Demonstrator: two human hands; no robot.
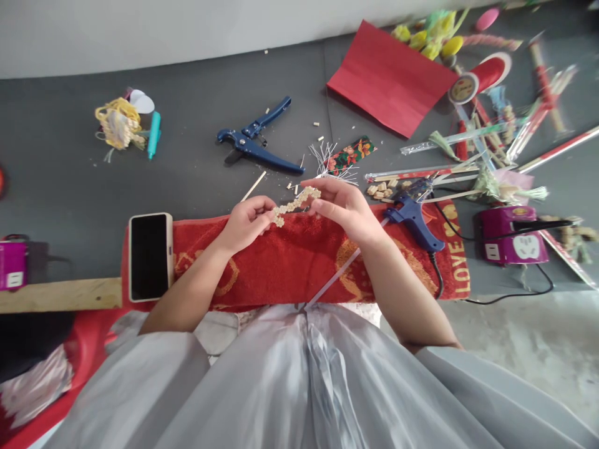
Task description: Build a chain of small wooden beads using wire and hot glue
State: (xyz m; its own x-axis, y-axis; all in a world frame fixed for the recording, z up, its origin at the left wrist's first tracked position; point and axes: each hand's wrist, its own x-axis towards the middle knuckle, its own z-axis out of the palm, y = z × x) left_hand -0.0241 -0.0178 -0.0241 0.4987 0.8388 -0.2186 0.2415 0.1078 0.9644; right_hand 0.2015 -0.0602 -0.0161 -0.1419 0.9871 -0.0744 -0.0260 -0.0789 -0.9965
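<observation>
A narrow chain of small pale, flower-like clusters (296,204) is held between my hands, above the red towel (299,262). My left hand (250,223) pinches its left end between thumb and fingers. At the other end, my right hand (344,209) has its thumb and fingers closed around the chain. Just right of my right hand lies a blue hot glue gun (414,221), partly on the towel. Beyond my hands rests a blue hand cutter (259,140). Tiny pale cut pieces (381,189) lie near the glue gun.
A phone (150,255) lies on the towel's left end. Red paper (390,78), a ribbon spool (480,78) and many thin sticks crowd the right side. A purple power socket (515,237) with black cords stands at right. A yellow thread bundle (119,123) and turquoise marker (154,135) lie at left.
</observation>
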